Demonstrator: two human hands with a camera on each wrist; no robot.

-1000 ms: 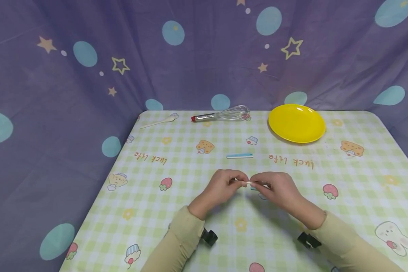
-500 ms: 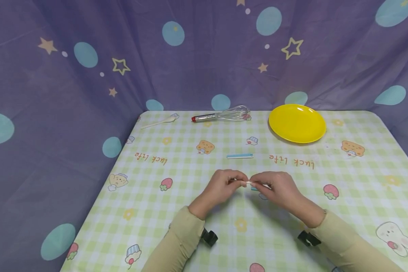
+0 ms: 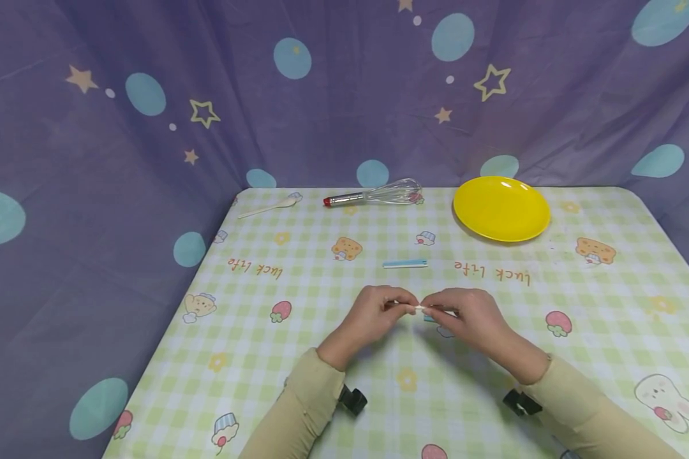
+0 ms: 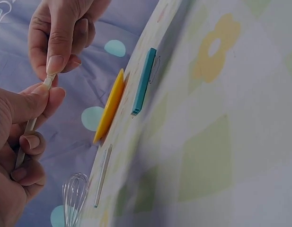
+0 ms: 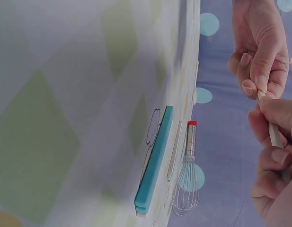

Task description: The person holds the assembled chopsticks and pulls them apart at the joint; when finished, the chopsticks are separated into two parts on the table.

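Both hands meet above the middle of the table, joined by a thin white stick [image 3: 419,308]. My left hand [image 3: 379,319] grips one length of it, which runs back under the curled fingers in the left wrist view. The thumb and fingers of my right hand [image 3: 471,319] pinch the other end. In the right wrist view the white stick [image 5: 274,135] continues into the right palm, partly covered. Whether it is one piece or two sections is hidden by the fingertips. A narrow teal case [image 5: 155,161] lies on the table beneath the right hand.
Beyond the hands lies a slim blue-and-white piece [image 3: 404,263]. Along the back edge are a cream spoon [image 3: 270,207], a whisk [image 3: 373,193] with a red-tipped handle, and a yellow plate [image 3: 502,209]. A checked cloth [image 3: 333,287] covers the table; a purple curtain [image 3: 344,115] hangs behind.
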